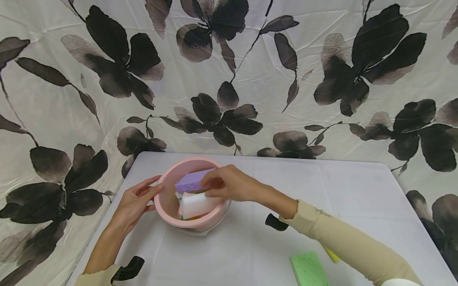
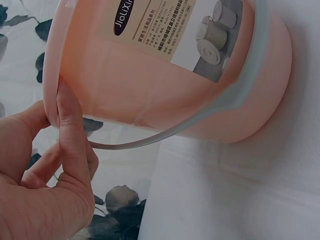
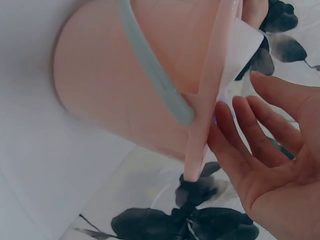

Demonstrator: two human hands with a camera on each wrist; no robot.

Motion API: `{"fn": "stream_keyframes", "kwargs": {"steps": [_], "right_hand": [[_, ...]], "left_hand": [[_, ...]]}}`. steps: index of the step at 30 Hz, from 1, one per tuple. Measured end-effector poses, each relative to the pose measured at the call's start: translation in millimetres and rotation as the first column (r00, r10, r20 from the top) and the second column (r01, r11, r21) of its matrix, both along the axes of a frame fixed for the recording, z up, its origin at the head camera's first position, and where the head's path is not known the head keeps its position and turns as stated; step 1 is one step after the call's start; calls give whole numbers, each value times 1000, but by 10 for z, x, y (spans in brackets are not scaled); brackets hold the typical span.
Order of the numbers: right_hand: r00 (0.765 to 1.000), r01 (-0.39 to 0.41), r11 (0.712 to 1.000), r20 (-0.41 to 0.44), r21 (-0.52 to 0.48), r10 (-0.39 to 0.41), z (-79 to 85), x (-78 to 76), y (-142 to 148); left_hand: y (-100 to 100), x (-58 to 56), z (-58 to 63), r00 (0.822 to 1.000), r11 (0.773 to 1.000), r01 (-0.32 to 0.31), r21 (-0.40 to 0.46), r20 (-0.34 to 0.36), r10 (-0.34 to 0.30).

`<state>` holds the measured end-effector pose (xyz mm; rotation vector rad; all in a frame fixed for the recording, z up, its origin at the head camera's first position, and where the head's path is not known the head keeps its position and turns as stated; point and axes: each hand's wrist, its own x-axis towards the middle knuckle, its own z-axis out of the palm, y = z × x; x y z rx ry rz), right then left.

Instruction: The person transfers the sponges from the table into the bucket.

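Observation:
A pink bucket (image 1: 168, 212) with a pale grey-blue handle (image 2: 215, 107) stands on the white table. My left hand (image 1: 134, 204) pinches its rim, thumb on one side and fingers on the other, as the left wrist view shows. Inside the bucket lie a purple sponge (image 1: 193, 181) and a white roll-like item (image 1: 196, 205), with other pieces partly hidden beneath. Over the bucket's right side, my right hand (image 1: 234, 184) has its fingertips at the purple sponge. In the right wrist view its thumb and fingers are apart, with nothing gripped between them.
A green sponge (image 1: 309, 270) lies near the table's front edge. Beside it, a yellow item (image 1: 332, 255) is mostly covered by the right sleeve. Floral cloth (image 1: 222, 71) hangs behind the white table (image 1: 279, 174).

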<state>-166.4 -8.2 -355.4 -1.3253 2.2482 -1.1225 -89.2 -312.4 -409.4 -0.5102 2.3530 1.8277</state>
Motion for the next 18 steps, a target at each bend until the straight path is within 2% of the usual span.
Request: {"fn": "stream_keyframes", "kwargs": {"steps": [7, 18], "right_hand": [[999, 40, 995, 25, -94, -38, -18, -38, 183], [977, 194, 976, 105, -97, -184, -85, -26, 489]], "left_hand": [[1, 5, 7, 1000, 1000, -1, -14, -3, 1], [-4, 30, 0, 999, 1000, 22, 19, -50, -21]]}}
